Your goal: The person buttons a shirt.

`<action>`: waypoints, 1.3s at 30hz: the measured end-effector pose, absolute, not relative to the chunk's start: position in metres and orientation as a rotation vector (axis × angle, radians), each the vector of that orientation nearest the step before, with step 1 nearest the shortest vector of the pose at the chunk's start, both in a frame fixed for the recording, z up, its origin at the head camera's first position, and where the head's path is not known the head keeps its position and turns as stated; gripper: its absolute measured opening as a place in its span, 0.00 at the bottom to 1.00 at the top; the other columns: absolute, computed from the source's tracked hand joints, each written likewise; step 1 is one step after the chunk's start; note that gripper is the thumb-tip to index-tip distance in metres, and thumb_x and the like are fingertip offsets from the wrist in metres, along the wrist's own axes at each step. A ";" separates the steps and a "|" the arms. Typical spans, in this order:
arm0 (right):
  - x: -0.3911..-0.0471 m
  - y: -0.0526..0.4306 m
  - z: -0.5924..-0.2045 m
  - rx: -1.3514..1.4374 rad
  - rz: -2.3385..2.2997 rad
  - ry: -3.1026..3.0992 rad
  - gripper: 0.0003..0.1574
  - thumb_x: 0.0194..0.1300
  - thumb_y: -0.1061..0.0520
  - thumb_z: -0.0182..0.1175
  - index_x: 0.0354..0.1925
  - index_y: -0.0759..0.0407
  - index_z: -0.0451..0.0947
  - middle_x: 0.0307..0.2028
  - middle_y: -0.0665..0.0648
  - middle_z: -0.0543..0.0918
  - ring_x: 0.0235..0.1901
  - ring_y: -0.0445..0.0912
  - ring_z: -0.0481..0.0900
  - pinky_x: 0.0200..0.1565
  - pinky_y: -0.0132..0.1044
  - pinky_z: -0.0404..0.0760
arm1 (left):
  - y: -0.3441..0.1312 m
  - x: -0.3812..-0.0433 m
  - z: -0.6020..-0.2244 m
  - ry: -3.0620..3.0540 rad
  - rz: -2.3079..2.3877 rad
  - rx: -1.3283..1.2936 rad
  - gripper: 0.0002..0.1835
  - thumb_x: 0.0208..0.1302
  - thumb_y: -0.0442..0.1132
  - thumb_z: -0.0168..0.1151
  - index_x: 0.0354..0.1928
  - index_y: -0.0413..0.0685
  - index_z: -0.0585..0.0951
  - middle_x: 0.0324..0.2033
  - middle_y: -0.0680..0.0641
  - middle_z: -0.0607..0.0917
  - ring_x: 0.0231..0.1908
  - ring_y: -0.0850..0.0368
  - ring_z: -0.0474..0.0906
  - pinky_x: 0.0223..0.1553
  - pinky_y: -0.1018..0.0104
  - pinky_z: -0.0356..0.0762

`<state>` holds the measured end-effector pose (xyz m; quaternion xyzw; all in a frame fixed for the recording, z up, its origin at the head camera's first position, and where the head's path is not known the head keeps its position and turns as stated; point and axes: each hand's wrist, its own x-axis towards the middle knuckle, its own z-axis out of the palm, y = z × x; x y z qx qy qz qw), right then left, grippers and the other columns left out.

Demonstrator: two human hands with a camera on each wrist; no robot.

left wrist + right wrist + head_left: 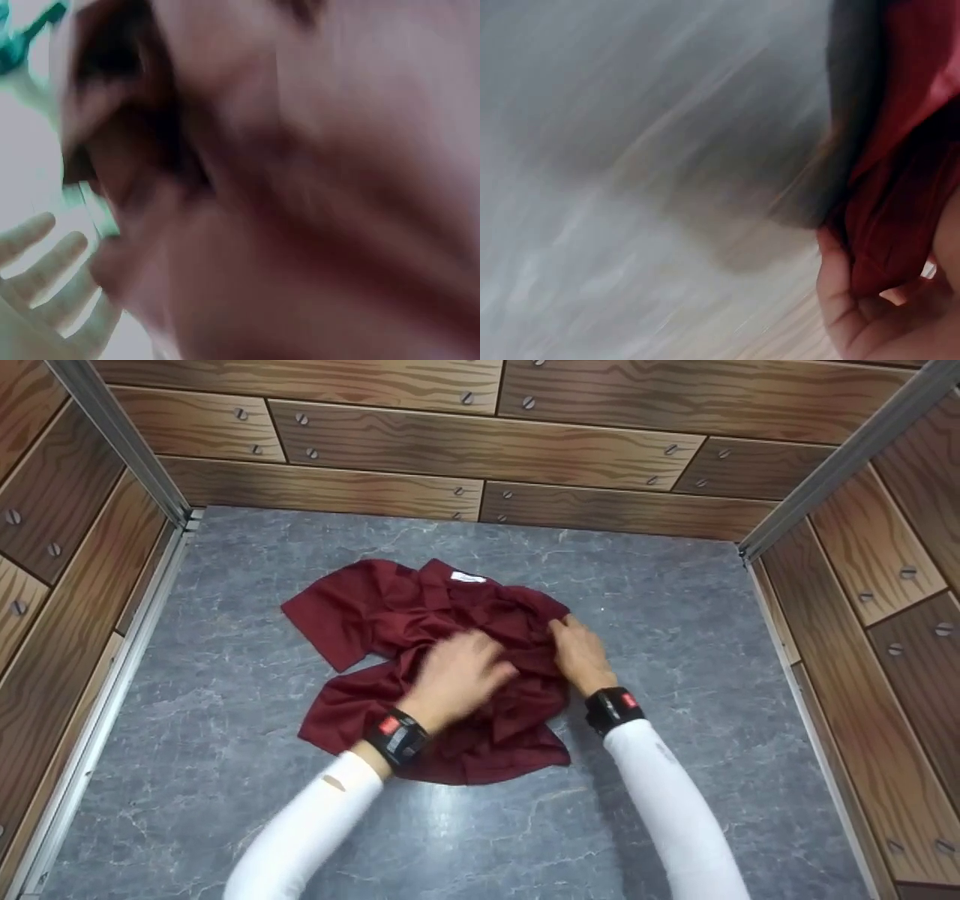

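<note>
A crumpled maroon shirt (352,611) lies on the grey surface, a white label (468,577) showing at its collar. Over the middle of it hovers my left hand (461,671), blurred in the head view. In the left wrist view the fingers (56,281) of this hand are spread and fairly straight, with blurred maroon cloth beside them. My right hand (581,652) grips the shirt's right edge. A fold of the cloth (889,247) sits between thumb and fingers in the right wrist view.
Wood-patterned panels (480,442) wall in the back and both sides. Metal rails (112,682) run along the left edge and up the corners. The grey marbled surface (675,607) extends around the shirt.
</note>
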<state>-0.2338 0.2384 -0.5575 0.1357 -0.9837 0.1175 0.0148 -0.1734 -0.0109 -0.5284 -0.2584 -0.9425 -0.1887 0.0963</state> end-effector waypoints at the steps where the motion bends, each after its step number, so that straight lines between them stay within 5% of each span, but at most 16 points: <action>1: -0.234 0.247 -0.557 0.418 0.374 -3.063 0.15 0.58 0.73 0.62 0.45 0.65 0.78 0.44 0.69 0.79 0.38 0.69 0.83 0.41 0.61 0.81 | -0.022 -0.181 -0.527 -2.775 -0.586 -0.712 0.22 0.77 0.59 0.54 0.53 0.51 0.84 0.48 0.48 0.83 0.47 0.46 0.81 0.44 0.47 0.79; 6: -0.233 0.291 -0.552 0.410 0.488 -3.119 0.15 0.58 0.74 0.59 0.45 0.66 0.80 0.44 0.69 0.79 0.43 0.68 0.81 0.47 0.61 0.79 | -0.082 -0.219 -0.539 -2.820 -0.618 -0.437 0.18 0.75 0.50 0.59 0.56 0.46 0.83 0.60 0.41 0.79 0.60 0.39 0.75 0.54 0.39 0.75; 10: -0.234 0.315 -0.545 0.378 0.924 -3.153 0.15 0.68 0.64 0.59 0.52 0.69 0.80 0.51 0.71 0.81 0.53 0.66 0.79 0.57 0.59 0.75 | -0.118 -0.232 -0.554 -3.042 -0.721 -0.300 0.29 0.79 0.56 0.52 0.73 0.49 0.73 0.77 0.40 0.63 0.76 0.33 0.53 0.68 0.29 0.56; 15: -0.239 0.326 -0.543 -0.016 1.199 -3.071 0.34 0.82 0.46 0.47 0.69 0.71 0.69 0.65 0.74 0.75 0.67 0.66 0.71 0.69 0.57 0.66 | -0.140 -0.231 -0.565 -3.252 -0.792 -0.213 0.38 0.79 0.68 0.35 0.81 0.58 0.60 0.81 0.42 0.53 0.79 0.31 0.39 0.69 0.22 0.37; 18: -0.244 0.320 -0.549 -0.120 1.010 -3.097 0.37 0.82 0.47 0.43 0.72 0.75 0.62 0.66 0.78 0.71 0.68 0.69 0.68 0.70 0.59 0.64 | -0.148 -0.225 -0.563 -3.268 -0.694 -0.225 0.38 0.79 0.68 0.34 0.81 0.58 0.60 0.78 0.38 0.60 0.77 0.30 0.49 0.69 0.23 0.40; 24: -0.253 0.298 -0.554 -0.122 0.814 -3.216 0.41 0.77 0.43 0.56 0.73 0.71 0.63 0.66 0.79 0.70 0.67 0.70 0.68 0.67 0.62 0.66 | -0.153 -0.211 -0.545 -3.196 -0.482 -0.281 0.36 0.80 0.63 0.42 0.79 0.50 0.64 0.61 0.30 0.79 0.57 0.26 0.77 0.62 0.30 0.64; 29: -0.250 0.288 -0.552 -0.042 0.788 -3.215 0.26 0.69 0.51 0.64 0.58 0.65 0.77 0.53 0.70 0.81 0.54 0.63 0.79 0.58 0.56 0.74 | -0.148 -0.204 -0.537 -3.199 -0.389 -0.274 0.33 0.79 0.61 0.47 0.60 0.36 0.79 0.47 0.27 0.85 0.46 0.25 0.82 0.49 0.33 0.75; 32: -0.245 0.287 -0.547 -0.048 0.851 -3.150 0.19 0.68 0.55 0.63 0.51 0.65 0.74 0.48 0.69 0.81 0.49 0.62 0.78 0.53 0.56 0.75 | -0.143 -0.205 -0.538 -3.067 -0.400 -0.289 0.24 0.77 0.53 0.56 0.45 0.35 0.83 0.41 0.30 0.86 0.43 0.28 0.83 0.46 0.36 0.76; 39: -0.237 0.280 -0.524 -0.145 1.128 -2.919 0.35 0.71 0.56 0.60 0.71 0.61 0.60 0.50 0.70 0.78 0.45 0.61 0.77 0.48 0.56 0.75 | -0.117 -0.218 -0.541 -2.765 -0.745 -0.369 0.10 0.73 0.41 0.60 0.43 0.42 0.85 0.38 0.43 0.88 0.40 0.36 0.86 0.40 0.41 0.80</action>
